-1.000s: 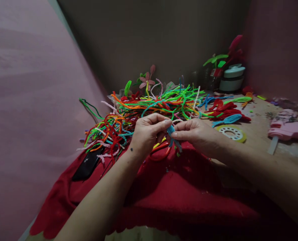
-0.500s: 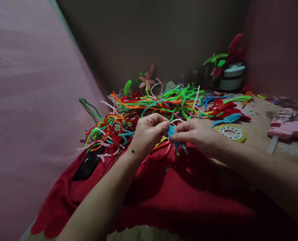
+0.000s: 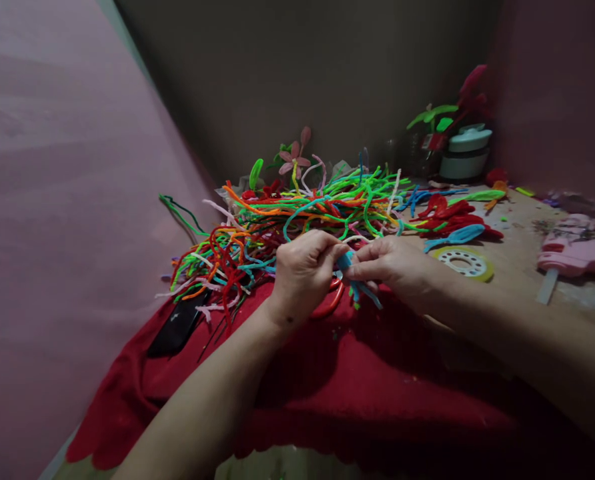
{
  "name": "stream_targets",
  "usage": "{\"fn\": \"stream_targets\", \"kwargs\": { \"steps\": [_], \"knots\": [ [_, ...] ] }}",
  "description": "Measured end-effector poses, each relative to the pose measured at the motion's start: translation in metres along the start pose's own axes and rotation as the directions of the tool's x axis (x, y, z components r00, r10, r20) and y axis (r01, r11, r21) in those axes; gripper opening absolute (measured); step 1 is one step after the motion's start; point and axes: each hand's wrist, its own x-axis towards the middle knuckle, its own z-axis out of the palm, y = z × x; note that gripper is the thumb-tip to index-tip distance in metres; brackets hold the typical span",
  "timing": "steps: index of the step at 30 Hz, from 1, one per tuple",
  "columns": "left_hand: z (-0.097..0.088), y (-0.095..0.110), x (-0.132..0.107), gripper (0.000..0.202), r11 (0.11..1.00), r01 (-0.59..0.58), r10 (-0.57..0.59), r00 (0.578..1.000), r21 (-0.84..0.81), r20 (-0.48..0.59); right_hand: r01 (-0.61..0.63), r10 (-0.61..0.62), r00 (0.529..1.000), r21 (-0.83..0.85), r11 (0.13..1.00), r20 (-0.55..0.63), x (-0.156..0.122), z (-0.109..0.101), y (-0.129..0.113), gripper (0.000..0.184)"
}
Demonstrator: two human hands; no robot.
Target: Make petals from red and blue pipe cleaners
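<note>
Between my two hands is a small blue pipe cleaner piece [image 3: 346,261], its loose ends hanging down to the right. My left hand [image 3: 310,273] pinches its upper left side, fingers curled. From the right, my right hand [image 3: 390,267] grips the same piece between thumb and fingers. Both hands hover over the front of a large tangle of coloured pipe cleaners [image 3: 322,207]. Red-handled scissors [image 3: 330,303] lie beneath them on the red cloth [image 3: 377,373], partly hidden by my left hand. A finished-looking blue loop [image 3: 460,236] rests off to the right.
A black phone [image 3: 177,328] lies at left on the cloth. On the right are a yellow tape roll [image 3: 463,264], red pipe cleaner petals [image 3: 445,217] and a pink glue gun [image 3: 572,250]. Behind stand a pink flower [image 3: 294,160] and a lidded pot [image 3: 465,153].
My left hand has shifted right and its wrist has turned, bringing it closer to my right hand. The blue piece stays held between both hands.
</note>
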Motion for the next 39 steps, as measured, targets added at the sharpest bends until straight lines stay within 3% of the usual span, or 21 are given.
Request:
{"fn": "stream_targets", "kwargs": {
  "steps": [2,4,6,7,8,9,12,14,15,17,19,21,22,23,25,28,30,32,34,36,39],
  "knots": [
    [0.002,0.000,0.000,0.011,0.999,-0.048,0.049,0.999,0.022,-0.005,-0.026,0.026,1.000,0.015,1.000,-0.002,0.000,0.001,0.000,0.015],
    [0.001,0.001,0.002,0.012,0.988,0.128,-0.120,0.988,-0.089,0.092,-0.020,0.020,1.000,0.015,1.000,-0.020,0.000,0.000,-0.001,0.014],
    [-0.001,0.001,0.005,0.016,0.914,0.362,-0.309,0.914,-0.186,0.262,0.012,-0.012,0.999,0.006,1.000,-0.035,0.001,0.000,-0.001,0.015],
    [-0.001,0.002,0.005,0.017,0.877,0.434,-0.357,0.876,-0.204,0.325,0.032,-0.032,0.999,0.001,0.999,-0.040,0.001,-0.001,0.000,0.016],
    [-0.001,0.002,0.005,0.018,0.866,0.453,-0.368,0.864,-0.211,0.342,0.047,-0.047,0.998,-0.004,0.999,-0.041,0.001,-0.001,0.000,0.017],
    [0.000,0.001,0.005,0.018,0.885,0.419,-0.346,0.885,-0.205,0.313,0.050,-0.050,0.998,-0.008,0.999,-0.040,0.001,-0.001,0.000,0.018],
    [0.003,0.000,0.002,0.017,0.981,0.160,-0.148,0.983,-0.114,0.105,0.012,-0.012,0.999,0.012,1.000,-0.035,0.000,-0.001,0.000,0.015],
    [0.004,0.000,0.002,0.018,0.990,0.099,-0.094,0.994,-0.096,0.058,0.030,-0.028,0.998,0.036,0.999,-0.050,0.000,-0.001,0.000,0.015],
    [0.003,0.001,0.002,0.018,0.980,0.148,-0.138,0.987,-0.135,0.078,0.061,-0.057,0.996,0.049,0.997,-0.069,0.001,-0.002,0.000,0.016],
    [0.000,0.003,0.005,0.019,0.910,0.336,-0.291,0.935,-0.244,0.203,0.137,-0.128,0.985,0.075,0.988,-0.113,0.002,-0.004,0.000,0.017],
    [-0.002,0.006,0.007,0.022,0.818,0.508,-0.401,0.840,-0.269,0.366,0.184,-0.168,0.975,0.106,0.977,-0.148,0.004,-0.005,0.002,0.019],
    [-0.001,0.008,0.007,0.019,0.786,0.580,-0.443,0.769,-0.214,0.460,0.193,-0.174,0.972,0.121,0.974,-0.155,0.006,-0.006,0.004,0.020],
    [0.001,0.009,0.006,0.016,0.795,0.579,-0.448,0.762,-0.182,0.469,0.194,-0.176,0.972,0.111,0.975,-0.155,0.006,-0.007,0.005,0.021],
    [0.002,0.008,0.004,0.016,0.818,0.556,-0.441,0.771,-0.148,0.459,0.195,-0.179,0.970,0.087,0.977,-0.162,0.006,-0.006,0.005,0.022],
    [0.005,0.007,0.001,0.018,0.903,0.427,-0.373,0.838,-0.052,0.397,0.188,-0.183,0.965,0.009,0.982,-0.189,0.006,-0.006,0.005,0.024],
    [0.006,0.001,-0.002,0.018,0.976,0.042,-0.099,0.960,0.214,0.261,0.151,-0.166,0.961,-0.083,0.985,-0.222,0.005,-0.005,0.005,0.024],
    [0.005,-0.002,-0.003,0.014,0.915,-0.159,0.080,0.972,0.371,0.219,0.142,-0.159,0.963,-0.089,0.986,-0.219,0.004,-0.006,0.005,0.021],
    [0.003,-0.004,-0.002,0.012,0.899,-0.204,0.128,0.969,0.388,0.214,0.145,-0.153,0.965,-0.052,0.988,-0.214,0.005,-0.006,0.005,0.020],
    [0.001,-0.005,0.002,0.010,0.970,-0.064,0.017,0.980,0.236,0.197,0.144,-0.138,0.966,0.013,0.990,-0.219,0.004,-0.005,0.004,0.021],
    [0.000,-0.005,0.006,0.010,0.975,0.216,-0.200,0.954,-0.047,0.225,0.131,-0.107,0.967,0.090,0.987,-0.231,0.003,-0.004,0.001,0.023],
    [0.001,-0.005,0.008,0.021,0.744,0.534,-0.389,0.834,-0.401,0.391,0.141,-0.086,0.967,0.223,0.964,-0.238,0.002,-0.002,-0.003,0.023]
  ]
}}
